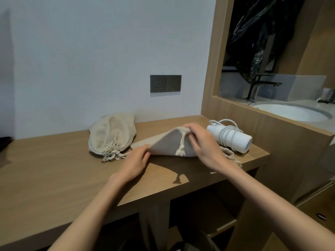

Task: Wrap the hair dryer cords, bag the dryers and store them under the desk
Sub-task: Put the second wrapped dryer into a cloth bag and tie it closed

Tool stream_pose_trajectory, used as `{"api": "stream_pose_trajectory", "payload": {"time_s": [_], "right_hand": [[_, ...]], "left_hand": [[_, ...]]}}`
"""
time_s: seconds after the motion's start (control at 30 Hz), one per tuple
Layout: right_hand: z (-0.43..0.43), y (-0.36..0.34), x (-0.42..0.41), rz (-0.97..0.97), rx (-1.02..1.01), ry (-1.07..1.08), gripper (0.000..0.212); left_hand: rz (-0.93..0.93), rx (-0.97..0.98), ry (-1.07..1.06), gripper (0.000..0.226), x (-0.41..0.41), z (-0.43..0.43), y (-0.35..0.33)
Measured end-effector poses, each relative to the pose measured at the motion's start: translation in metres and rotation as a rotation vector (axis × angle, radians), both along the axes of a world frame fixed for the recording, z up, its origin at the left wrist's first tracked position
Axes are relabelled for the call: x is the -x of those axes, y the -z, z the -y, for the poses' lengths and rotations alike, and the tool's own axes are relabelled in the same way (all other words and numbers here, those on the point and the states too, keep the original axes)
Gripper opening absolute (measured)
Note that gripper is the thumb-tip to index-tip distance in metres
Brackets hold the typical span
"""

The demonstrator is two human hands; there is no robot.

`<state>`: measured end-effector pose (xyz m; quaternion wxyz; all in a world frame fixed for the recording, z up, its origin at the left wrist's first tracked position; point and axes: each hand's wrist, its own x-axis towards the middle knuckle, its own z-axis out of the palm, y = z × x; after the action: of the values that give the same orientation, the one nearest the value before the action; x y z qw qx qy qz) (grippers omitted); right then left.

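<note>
Head view, step: bagging the second dryer.
Left hand (135, 161): pinching the empty bag (168, 144) at its edge.
Right hand (203, 142): gripping its drawstring mouth.
Wrapped dryer (230, 135): lying just beyond the right hand.
Filled bag (111, 134): resting beyond the left hand.
Next: calling for spreading the mouth open.

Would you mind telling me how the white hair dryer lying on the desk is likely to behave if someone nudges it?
The white hair dryer lies on its side and its barrel looks round, so it may roll. The cord wound around it would probably hinder that. It sits near the desk right end, so a hard push could send it off.
</note>
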<state>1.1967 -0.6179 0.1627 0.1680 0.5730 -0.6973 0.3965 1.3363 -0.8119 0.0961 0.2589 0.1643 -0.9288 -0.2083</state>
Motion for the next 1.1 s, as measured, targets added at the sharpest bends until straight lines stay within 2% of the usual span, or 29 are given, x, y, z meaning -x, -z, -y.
{"api": "stream_pose_trajectory", "payload": {"time_s": [0.07,0.17,0.23,0.3,0.47,0.7,0.9,0.97,1.03,1.1], "right_hand": [[-0.004,-0.022,0.000,0.024,0.139,0.022,0.021],[-0.007,-0.047,-0.001,0.089,0.275,0.037,0.018],[-0.007,-0.059,-0.009,0.145,0.346,0.028,0.017],[-0.003,-0.065,-0.014,0.234,0.409,0.029,0.015],[0.024,-0.063,-0.032,0.432,0.430,0.017,0.011],[0.076,-0.019,-0.031,0.641,0.117,0.061,0.004],[0.098,0.026,-0.010,0.593,-0.021,0.268,0.008],[0.101,0.037,-0.001,0.571,-0.115,0.328,0.018],[0.100,0.045,0.002,0.447,-0.230,0.373,0.035],[0.098,0.046,-0.003,0.332,-0.232,0.324,0.042]], "left_hand": [[-0.151,-0.074,-0.068,0.012,-0.001,-0.003,-0.009],[-0.437,-0.133,-0.122,0.009,-0.008,-0.013,-0.046],[-0.592,-0.052,-0.182,0.010,-0.021,-0.017,-0.076],[-0.644,0.108,-0.266,0.015,-0.032,-0.016,-0.101],[-0.553,0.308,-0.417,0.020,-0.071,-0.012,-0.137],[-0.298,0.305,-0.427,0.020,-0.096,0.019,-0.118],[-0.077,0.325,-0.416,0.025,-0.087,0.042,-0.056],[0.007,0.315,-0.364,0.026,-0.081,0.038,-0.046],[0.105,0.254,-0.319,0.027,-0.076,0.034,-0.038],[0.127,0.197,-0.304,0.026,-0.073,0.032,-0.031]]}}
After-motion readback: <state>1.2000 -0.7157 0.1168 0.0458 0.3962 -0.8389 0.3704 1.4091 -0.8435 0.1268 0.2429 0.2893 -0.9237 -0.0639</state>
